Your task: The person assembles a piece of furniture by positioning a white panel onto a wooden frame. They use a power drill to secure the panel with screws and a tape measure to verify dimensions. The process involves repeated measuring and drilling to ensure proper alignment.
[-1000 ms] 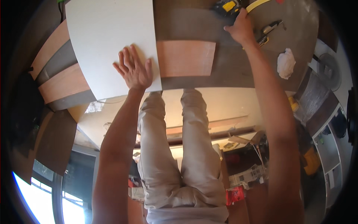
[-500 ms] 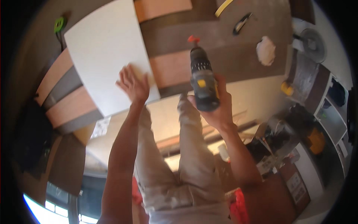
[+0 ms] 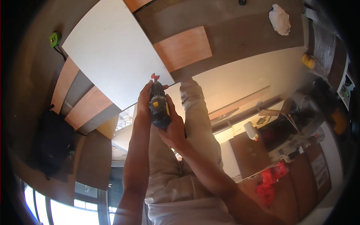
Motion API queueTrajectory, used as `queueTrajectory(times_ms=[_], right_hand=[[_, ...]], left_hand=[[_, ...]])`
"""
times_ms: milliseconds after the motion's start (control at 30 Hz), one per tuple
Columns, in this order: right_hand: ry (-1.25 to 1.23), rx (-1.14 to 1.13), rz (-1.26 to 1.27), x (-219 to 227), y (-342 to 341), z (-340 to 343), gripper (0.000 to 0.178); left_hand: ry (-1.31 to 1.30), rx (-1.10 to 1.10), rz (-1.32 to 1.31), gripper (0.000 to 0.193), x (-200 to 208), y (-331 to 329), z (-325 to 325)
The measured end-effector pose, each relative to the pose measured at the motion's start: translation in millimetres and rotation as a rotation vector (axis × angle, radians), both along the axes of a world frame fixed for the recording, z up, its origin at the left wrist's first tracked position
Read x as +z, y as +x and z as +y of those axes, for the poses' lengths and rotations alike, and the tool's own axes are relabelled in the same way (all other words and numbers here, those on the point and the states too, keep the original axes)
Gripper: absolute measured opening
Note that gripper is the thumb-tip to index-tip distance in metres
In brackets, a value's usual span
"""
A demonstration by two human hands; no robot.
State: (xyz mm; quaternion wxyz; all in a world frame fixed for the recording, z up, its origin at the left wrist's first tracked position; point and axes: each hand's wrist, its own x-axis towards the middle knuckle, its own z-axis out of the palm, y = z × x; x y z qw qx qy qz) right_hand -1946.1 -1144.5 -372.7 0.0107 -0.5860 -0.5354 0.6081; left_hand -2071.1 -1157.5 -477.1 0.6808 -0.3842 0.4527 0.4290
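A black cordless drill with a yellow patch is held over the near right corner of a white board. At its tip sits a red bit, pointing away from me. My right hand is closed round the drill from behind; the handle is mostly hidden. Against the left side of the chuck is my left hand, its fingers curled about the drill's front, partly out of sight. Beneath the board lie pinkish wood strips on a dark brown surface.
A green tape measure lies left of the board. At the far right is a crumpled white cloth. A dark bag is at the left. Red plastic and a white bottle sit lower right.
My left hand has come off the white board and onto the drill. My right hand has brought the drill left and nearer, to the board's corner. The view has shifted.
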Motion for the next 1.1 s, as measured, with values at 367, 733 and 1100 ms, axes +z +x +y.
queueTrajectory(times_ms=[367,733,1100], right_hand=[[-0.113,-0.267,0.083,-17.9,1.3,26.7,0.092],[-0.415,-0.776,0.167,-9.4,-37.6,-15.7,0.035],[-0.437,-0.845,0.183,32.1,-43.3,-16.3,0.052]], left_hand=[[-0.002,-0.357,0.191,0.049,12.5,1.8,57.1],[-0.114,-0.716,0.357,0.057,23.4,-3.5,74.6],[-0.090,-0.054,-0.049,0.026,-5.4,-23.6,51.7]])
